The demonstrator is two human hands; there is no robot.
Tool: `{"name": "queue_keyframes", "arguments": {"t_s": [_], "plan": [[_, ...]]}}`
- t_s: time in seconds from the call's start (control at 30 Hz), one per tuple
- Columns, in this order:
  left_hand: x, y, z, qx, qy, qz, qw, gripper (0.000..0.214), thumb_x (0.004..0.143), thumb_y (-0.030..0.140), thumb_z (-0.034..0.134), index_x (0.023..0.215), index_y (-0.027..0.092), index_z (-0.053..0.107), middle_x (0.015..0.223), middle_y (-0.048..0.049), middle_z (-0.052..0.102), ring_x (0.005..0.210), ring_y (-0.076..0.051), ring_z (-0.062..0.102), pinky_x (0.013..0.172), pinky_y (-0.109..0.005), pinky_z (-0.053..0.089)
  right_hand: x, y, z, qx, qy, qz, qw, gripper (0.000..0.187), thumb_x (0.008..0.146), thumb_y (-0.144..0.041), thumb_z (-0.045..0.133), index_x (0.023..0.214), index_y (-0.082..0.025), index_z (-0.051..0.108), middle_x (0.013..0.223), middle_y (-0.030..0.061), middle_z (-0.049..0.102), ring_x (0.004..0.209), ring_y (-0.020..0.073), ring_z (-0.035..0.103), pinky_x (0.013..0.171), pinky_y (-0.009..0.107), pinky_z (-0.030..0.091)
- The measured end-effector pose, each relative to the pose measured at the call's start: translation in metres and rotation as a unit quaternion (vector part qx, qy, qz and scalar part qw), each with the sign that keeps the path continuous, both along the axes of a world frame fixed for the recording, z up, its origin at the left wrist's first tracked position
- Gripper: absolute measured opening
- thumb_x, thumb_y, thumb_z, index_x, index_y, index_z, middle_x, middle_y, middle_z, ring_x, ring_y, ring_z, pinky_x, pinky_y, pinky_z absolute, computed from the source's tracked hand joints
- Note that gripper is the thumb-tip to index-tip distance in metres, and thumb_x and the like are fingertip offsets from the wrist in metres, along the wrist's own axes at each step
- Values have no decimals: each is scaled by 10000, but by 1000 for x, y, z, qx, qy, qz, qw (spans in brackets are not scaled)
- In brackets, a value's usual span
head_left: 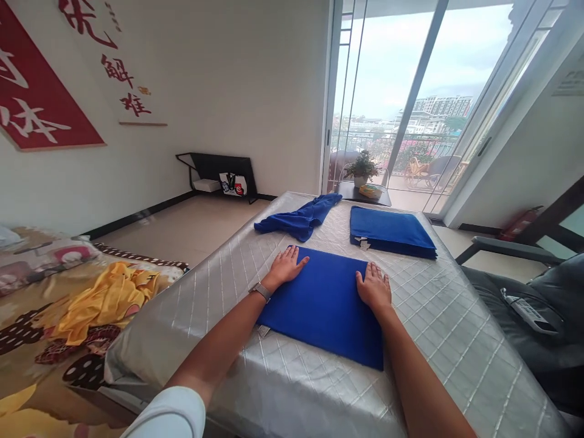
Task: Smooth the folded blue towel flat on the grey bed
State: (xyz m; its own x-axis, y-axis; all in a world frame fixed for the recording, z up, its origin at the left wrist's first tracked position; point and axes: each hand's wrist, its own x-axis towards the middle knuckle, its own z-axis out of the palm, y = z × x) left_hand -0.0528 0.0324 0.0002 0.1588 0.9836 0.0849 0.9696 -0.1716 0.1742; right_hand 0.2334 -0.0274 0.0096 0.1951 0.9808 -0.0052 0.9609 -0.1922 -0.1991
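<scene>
A blue folded cloth [323, 304] lies flat in front of me on a silver quilted mattress [219, 304], a small white tag showing at its near left corner. On its upper left edge rests my left hand [286, 266], fingers stretched out, a watch on the wrist. My right hand [375, 286] lies flat over the right edge with its fingers extended. Neither hand grips the cloth. Behind it, a crumpled blue cloth [301, 218] sits at the far left. To the far right is a neat stack of folded blue cloths [392, 230] with white tags.
On the left is a bed with a patterned cover and a yellow garment [107, 298]. A dark armchair [524, 304] holding a power strip [529, 313] stands at the right. Beyond the mattress, a small table [349, 193] carries a potted plant [361, 167] before the sliding glass door.
</scene>
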Motion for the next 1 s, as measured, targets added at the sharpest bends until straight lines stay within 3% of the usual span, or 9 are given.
{"name": "queue_keyframes", "arguments": {"t_s": [0.1,0.23,0.33,0.4,0.5,0.67,1.0], "plan": [[20,1,9,15,18,-9,1000,883,976,672,69,1518,25,327,1595,-210,284,1495,-305,234,1219,-475,155,-1,0,1,4,5,-3,1000,708,999,-460,160,1577,-54,204,1652,104,188,1518,214,140,1228,416,68],[86,-7,18,15,-19,-130,991,817,995,647,135,1511,56,362,1596,-178,303,1499,-270,230,1229,-418,165,-1,0,1,4,4,-4,1000,705,1001,-462,157,1580,-61,198,1654,107,181,1518,212,138,1227,410,70],[149,-15,19,-12,-97,-240,966,773,1015,607,143,1511,56,360,1592,-171,315,1498,-250,234,1228,-406,183,1,-2,0,-2,-14,9,1000,673,1006,-409,173,1583,-63,183,1655,107,175,1520,217,137,1227,420,80],[182,-19,17,-35,-154,-316,936,731,1035,553,120,1507,52,367,1578,-152,353,1489,-196,258,1222,-332,202,3,-4,-1,-19,-41,31,998,655,996,-340,242,1585,-63,174,1653,116,181,1521,228,133,1227,421,67],[207,-19,12,-29,-195,-330,923,722,1044,514,80,1494,37,382,1561,-156,387,1480,-155,274,1210,-275,209,6,-6,-3,-40,-70,52,995,677,968,-289,332,1584,-60,174,1642,132,216,1519,239,146,1228,410,41],[186,-11,2,-13,-129,-283,950,730,1032,560,64,1511,98,364,1574,-131,375,1478,-179,285,1224,-357,186,5,-2,-4,-11,-41,29,999,635,1000,-324,214,1591,-98,170,1659,77,167,1522,209,125,1226,428,86],[72,12,-3,10,-32,-136,990,739,1015,612,95,1525,144,352,1600,-107,327,1498,-221,238,1230,-423,159,2,0,0,-8,-5,1,1000,691,1006,-446,148,1584,-71,181,1656,80,172,1521,196,127,1231,425,63]]}}
